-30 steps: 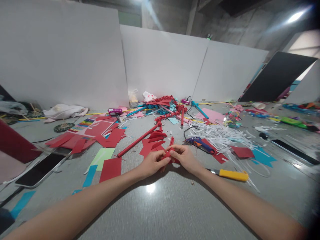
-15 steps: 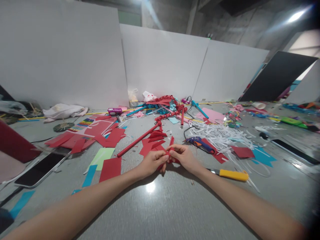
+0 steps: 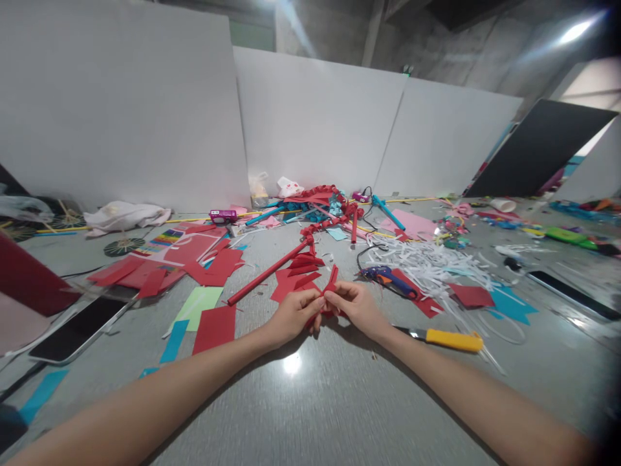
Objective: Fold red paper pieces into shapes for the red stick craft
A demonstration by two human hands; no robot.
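Note:
Between my two hands is a small piece of folded red paper (image 3: pixel 331 282), one narrow end sticking up and away from me. My left hand (image 3: pixel 295 316) pinches it from the left, thumb against fingers. From the right, my right hand (image 3: pixel 358 309) pinches the same piece, fingertips close to the left thumb. The lower part of the paper is mostly hidden by the fingers. Just beyond lie several folded red paper pieces (image 3: pixel 305 262) and a rolled red paper tube (image 3: pixel 269 270) on the grey table (image 3: pixel 310 414).
A blue glue gun (image 3: pixel 391 281) and a yellow-handled knife (image 3: pixel 453 340) lie to the right, near shredded white paper strips (image 3: pixel 417 259). Red paper sheets (image 3: pixel 214 329) and a phone (image 3: pixel 82 327) are on the left. White panels (image 3: pixel 315 116) stand behind.
My right fingers have shifted slightly on the red paper, and a little more of its upright end shows. My left hand stays nearly in place.

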